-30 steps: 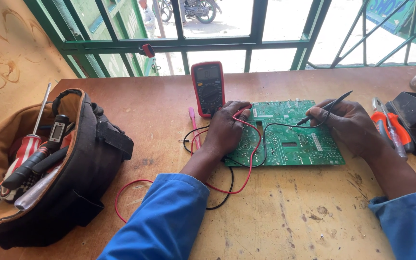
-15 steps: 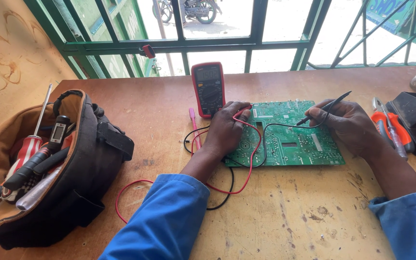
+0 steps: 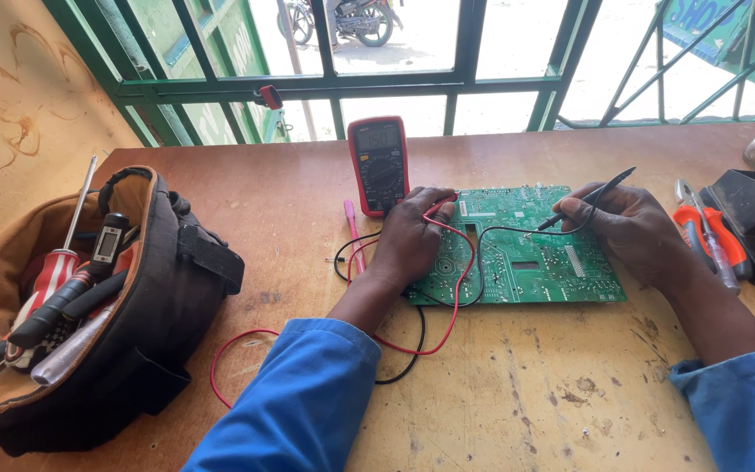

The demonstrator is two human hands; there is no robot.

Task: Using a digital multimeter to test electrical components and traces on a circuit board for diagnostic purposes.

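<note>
- Green rectangular circuit board (image 3: pixel 526 253) lay flat mid-table, at 6 o'clock of the red multimeter (image 3: pixel 378 164).
- Left hand (image 3: pixel 412 240) pinched the red probe (image 3: pixel 439 208) on the board's 9 o'clock edge.
- Right hand (image 3: pixel 631 229) gripped the black probe (image 3: pixel 589 199), tip on the board.

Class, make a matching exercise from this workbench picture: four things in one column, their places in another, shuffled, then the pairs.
Things:
1. multimeter
2. tool bag
3. circuit board
4. black probe

Places:
A. under both hands
B. in the right hand
C. far left of the table
D. behind the left hand, near the window

Pairs: 1-D, 2-C, 3-A, 4-B
</note>
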